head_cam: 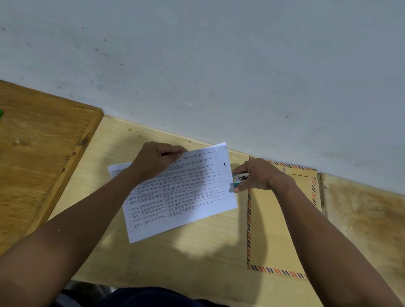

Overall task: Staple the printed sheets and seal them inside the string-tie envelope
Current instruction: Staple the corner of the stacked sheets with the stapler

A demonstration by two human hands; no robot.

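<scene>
A: Entry. Where do the printed sheets [179, 192] lie?

B: On the pale bench [177, 269], mid-way along its far edge, skewed: long axis runs from near-left up to far-right, the far corner almost at the wall.

A: Left hand [153, 163]?

B: Rests on the far-left part of the sheets, fingers curled at the top edge. It looks to pin or pinch the paper; I cannot tell which.

A: Right hand [256, 174]?

B: Its grip is closed around a small stapler [238, 179], mouth pointing left at the sheets' right-hand edge, just beside or touching it. It is the nearer hand to that edge.

A: Envelope [281, 219]?

B: Flat on the bench to the right, partly under the right hand, long axis running away from the person.

A: Judgement?

B: Stapling step; the stapler needs only a short slide leftward over the edge.
</scene>
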